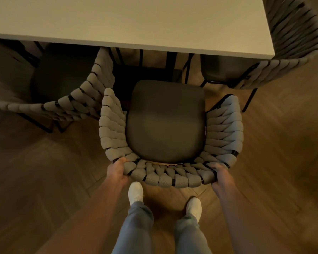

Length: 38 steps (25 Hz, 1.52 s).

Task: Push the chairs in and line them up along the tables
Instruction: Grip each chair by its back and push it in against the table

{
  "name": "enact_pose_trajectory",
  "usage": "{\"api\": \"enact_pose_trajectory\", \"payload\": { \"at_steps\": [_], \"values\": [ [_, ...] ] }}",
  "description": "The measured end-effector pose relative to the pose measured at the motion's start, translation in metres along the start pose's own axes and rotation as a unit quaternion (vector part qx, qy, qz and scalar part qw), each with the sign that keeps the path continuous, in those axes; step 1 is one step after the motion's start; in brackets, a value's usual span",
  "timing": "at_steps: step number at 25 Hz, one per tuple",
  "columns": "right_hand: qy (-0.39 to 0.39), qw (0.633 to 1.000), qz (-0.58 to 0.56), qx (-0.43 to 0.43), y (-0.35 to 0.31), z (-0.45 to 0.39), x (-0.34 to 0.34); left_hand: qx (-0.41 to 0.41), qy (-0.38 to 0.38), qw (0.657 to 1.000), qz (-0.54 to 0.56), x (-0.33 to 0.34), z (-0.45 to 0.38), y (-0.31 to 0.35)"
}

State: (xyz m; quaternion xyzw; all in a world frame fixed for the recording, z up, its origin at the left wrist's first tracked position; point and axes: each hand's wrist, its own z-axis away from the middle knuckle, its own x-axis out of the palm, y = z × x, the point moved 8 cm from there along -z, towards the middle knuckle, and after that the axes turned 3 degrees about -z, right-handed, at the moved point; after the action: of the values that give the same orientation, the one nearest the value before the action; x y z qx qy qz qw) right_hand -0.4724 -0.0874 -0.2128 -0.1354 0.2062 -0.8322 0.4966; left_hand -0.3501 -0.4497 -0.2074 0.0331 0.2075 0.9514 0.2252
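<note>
- Chair (165, 125) sits right in front of you, seat facing the table (128, 24), woven back twd your legs. Seat front is near the table edge but not under it yet, so chair is only partly in.
- Your left hand (117, 171) grips the back rim at its left rear corner; fingers curled round the weave, thumb on top.
- Your right hand (219, 173) grips the right rear corner the same way, fingers wrapped under the rim. Both clamped on the chair, none spread.
- Step in hand, by my read: pushing this middle chair in. Prob under halfway for this one.
- Next move calls for a straight, even shove fwd w/ both hands so the seat slides under the top. Keep it square to the table edge.
- Watch the left: left chair (77, 99) is angled, its back corner just beside, maybe touching, your chair's left arm. Could snag as you push.
- Right chair (290, 52) stands at the table's corner, turned off-line, apart from yours. Likely needs squaring later.
- Gap betw the two neighbours looks tight; nudge the left one aside first if it binds.
- Your shoes (136, 191) stand just behind the chair back on the wood floor (44, 180); step fwd as it goes.
</note>
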Motion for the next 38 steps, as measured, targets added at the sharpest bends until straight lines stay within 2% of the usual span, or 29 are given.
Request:
{"api": "enact_pose_trajectory", "payload": {
  "at_steps": [10, 27, 38],
  "values": [
    [0.005, 1.000, 0.000, -0.012, -0.017, -0.005, 0.061, 0.024, -0.008, 1.000, 0.000, 0.011, -0.028, 0.057],
    [-0.009, 1.000, -0.014, -0.009, -0.098, -0.060, 0.137, 0.028, -0.014, 0.999, 0.006, 0.112, -0.072, 0.116],
    [-0.020, 1.000, 0.006, -0.014, -0.128, -0.103, 0.193, 0.014, 0.016, 1.000, -0.017, 0.154, -0.111, 0.163]
  ]
}}
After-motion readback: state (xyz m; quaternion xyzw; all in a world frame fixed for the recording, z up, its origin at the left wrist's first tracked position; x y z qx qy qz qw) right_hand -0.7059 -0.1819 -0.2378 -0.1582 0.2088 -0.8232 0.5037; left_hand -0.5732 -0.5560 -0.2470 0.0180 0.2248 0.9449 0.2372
